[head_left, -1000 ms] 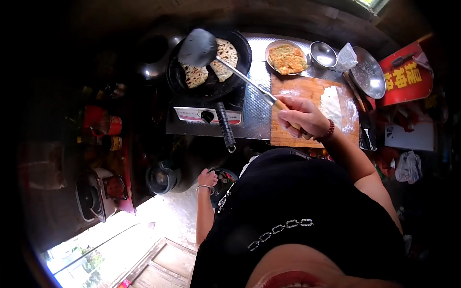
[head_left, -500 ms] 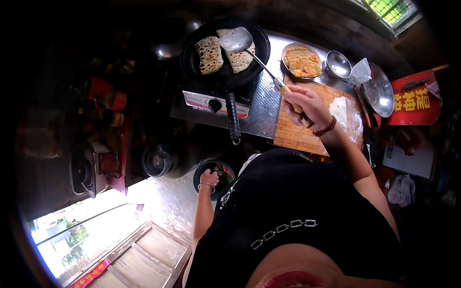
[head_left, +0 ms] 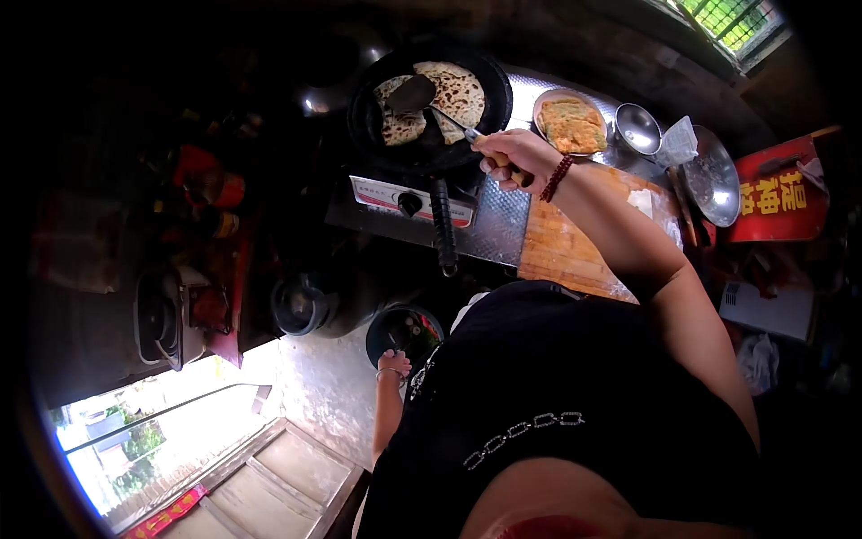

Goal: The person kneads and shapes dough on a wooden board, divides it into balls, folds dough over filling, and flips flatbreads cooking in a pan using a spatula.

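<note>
My right hand [head_left: 521, 160] is wrapped round the wooden handle of a metal spatula [head_left: 473, 135]. The spatula's broad head lies over two browned flatbreads in a black frying pan [head_left: 496, 103]. One flatbread [head_left: 458, 92] is at the right of the pan, its top spotted brown; the other flatbread [head_left: 401, 128] is at the left, partly hidden by the spatula head. The pan stands on a gas stove [head_left: 409, 202], its handle towards me. Low at my side, my left hand [head_left: 393, 362] hangs by the rim of a dark bucket [head_left: 375, 328], fingers loosely bent and holding nothing visible.
Right of the stove, a plate [head_left: 539, 112] bears cooked golden flatbreads. Beyond are a small metal bowl [head_left: 638, 130] and a large metal basin [head_left: 716, 180]. A floury wooden board [head_left: 557, 238] lies at the counter's front. Bottles and jars [head_left: 211, 189] stand in shadow at left.
My right hand has moved left with the spatula, nearer the pan. The right flatbread has turned and shifted, now overlapping towards the left one. My left hand has drawn back from over the bucket.
</note>
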Available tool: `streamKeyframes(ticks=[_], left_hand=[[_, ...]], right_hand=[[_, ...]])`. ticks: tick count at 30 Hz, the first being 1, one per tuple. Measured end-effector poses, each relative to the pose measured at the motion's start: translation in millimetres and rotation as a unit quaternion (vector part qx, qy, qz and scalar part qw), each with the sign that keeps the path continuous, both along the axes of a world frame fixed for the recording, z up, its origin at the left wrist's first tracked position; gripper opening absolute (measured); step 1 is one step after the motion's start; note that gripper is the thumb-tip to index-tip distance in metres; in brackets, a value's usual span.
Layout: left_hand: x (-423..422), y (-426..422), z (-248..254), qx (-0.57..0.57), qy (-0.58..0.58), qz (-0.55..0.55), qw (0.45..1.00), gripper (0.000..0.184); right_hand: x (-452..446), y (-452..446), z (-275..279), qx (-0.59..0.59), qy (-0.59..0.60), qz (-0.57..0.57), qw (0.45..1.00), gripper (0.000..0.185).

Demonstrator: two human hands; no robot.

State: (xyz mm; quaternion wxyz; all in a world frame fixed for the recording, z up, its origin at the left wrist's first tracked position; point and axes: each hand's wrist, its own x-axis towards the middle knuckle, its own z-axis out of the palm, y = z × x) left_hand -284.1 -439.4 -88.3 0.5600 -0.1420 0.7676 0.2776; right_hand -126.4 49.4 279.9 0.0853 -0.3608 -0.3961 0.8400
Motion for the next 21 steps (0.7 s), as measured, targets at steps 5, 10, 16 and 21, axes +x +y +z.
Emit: streamKeyframes(ticks=[5,10,16,21], left_hand=[[2.2,-13.3,-8.2,-0.018,0.034,0.006,0.999,0.017],[-28.0,-25.9,-66.2,0.014,0.168,-0.192,0.967,0.022],[-53.4,-11.9,-87.9,0.053,0.205,-0.223,0.952,0.024],[-43.3,14.5,-54.4,0.113,0.064,-0.008,0.991,0.032]], right_hand=[[13.9,-9.7,6.8,0.016,0.022,0.018,0.999,0.017],[58.9,-33.7,19.6,0.005,0.037,0.039,0.999,0.018],[98.5,-45.4,25.5,-0.006,-0.001,0.072,0.997,0.020],[106.1,-33.3,45.5,-0.041,-0.054,0.093,0.993,0.020]])
